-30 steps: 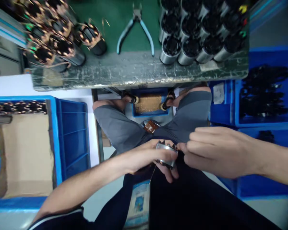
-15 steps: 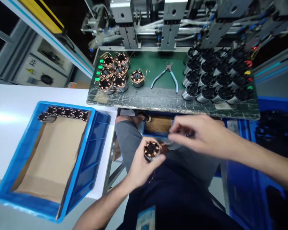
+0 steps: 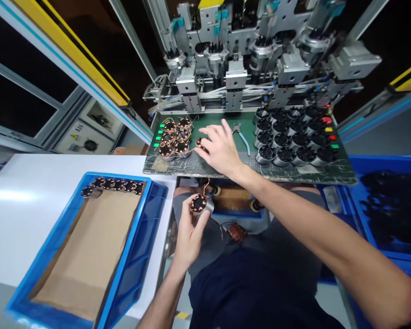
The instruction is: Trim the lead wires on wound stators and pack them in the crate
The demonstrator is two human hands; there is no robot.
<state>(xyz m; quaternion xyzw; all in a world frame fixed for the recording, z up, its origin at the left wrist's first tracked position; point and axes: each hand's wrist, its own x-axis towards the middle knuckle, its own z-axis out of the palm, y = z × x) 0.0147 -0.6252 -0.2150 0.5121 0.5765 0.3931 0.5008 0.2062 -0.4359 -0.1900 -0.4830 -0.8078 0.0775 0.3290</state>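
My left hand [image 3: 188, 230] holds a copper-wound stator [image 3: 200, 204] upright over my lap, just below the bench edge. My right hand [image 3: 221, 148] is stretched out flat over the green bench mat [image 3: 215, 122], its fingers spread on a lone wound stator [image 3: 200, 144]. A cluster of wound stators [image 3: 173, 137] with loose copper wire ends stands to the left of that hand. Blue-handled cutters [image 3: 241, 136] lie just to its right.
Rows of unwound black-cored stators [image 3: 292, 135] fill the bench's right side. A winding machine [image 3: 246, 59] rises behind. A blue crate [image 3: 89, 246] lined with cardboard sits at left, with a row of wound stators [image 3: 111, 185] along its far wall. Blue bins [image 3: 387, 205] stand at right.
The camera tilted up from my lap to the bench. My right hand left the stator in my left hand and reached forward onto the bench. The left hand kept its stator.
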